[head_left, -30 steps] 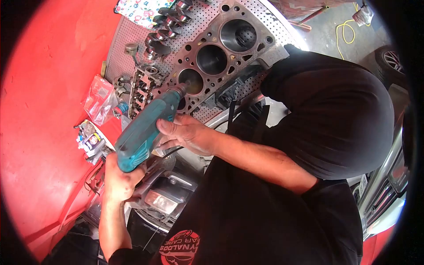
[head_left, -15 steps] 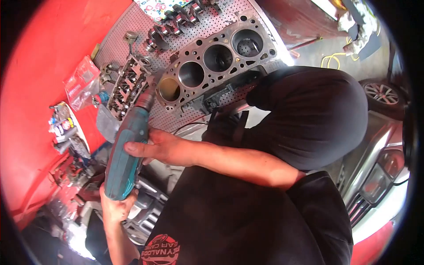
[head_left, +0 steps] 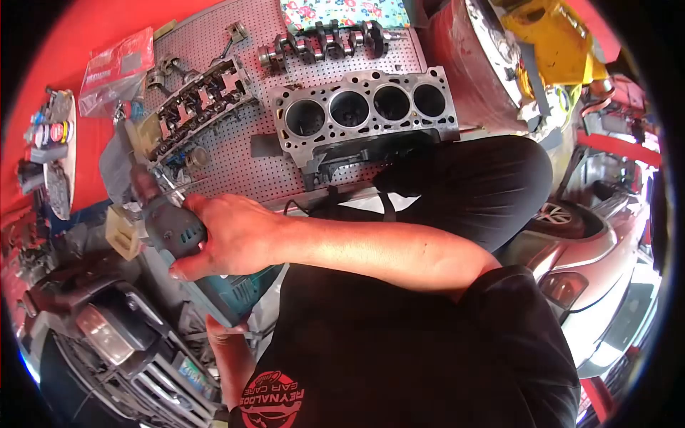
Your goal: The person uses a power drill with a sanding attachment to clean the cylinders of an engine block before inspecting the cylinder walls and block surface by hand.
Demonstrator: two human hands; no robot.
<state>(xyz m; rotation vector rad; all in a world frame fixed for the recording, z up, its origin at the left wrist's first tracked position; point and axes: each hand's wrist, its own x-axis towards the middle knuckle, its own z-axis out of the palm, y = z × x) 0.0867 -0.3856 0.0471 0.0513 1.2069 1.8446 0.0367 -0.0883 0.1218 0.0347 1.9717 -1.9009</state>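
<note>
A teal and dark power drill [head_left: 239, 291] is held in both hands, its chuck pointing to the upper left. My right hand [head_left: 235, 232] is closed over the front part of the drill, thumb along its side. Under the rear end, my left hand [head_left: 227, 327] grips the drill; most of its fingers are hidden behind the body. A shaft with a worn reddish-brown section [head_left: 145, 182] sits at the drill's front. Right of the drill, an engine block [head_left: 325, 140] lies with its bores facing up, apart from both hands. The cylinder head [head_left: 207, 107] is beyond the drill.
A crankshaft [head_left: 335, 46] lies on the perforated bench top [head_left: 235, 160] behind the block, beside a flowered cloth [head_left: 342, 13]. Pistons with rods [head_left: 168, 75] and a plastic bag [head_left: 118, 68] are at the left. A red drum [head_left: 467, 64] stands right. A black-clad knee [head_left: 492, 178] is near.
The drill has moved away from the block's leftmost bore, toward the left. My right hand has shifted onto the front of the drill. The view has turned.
</note>
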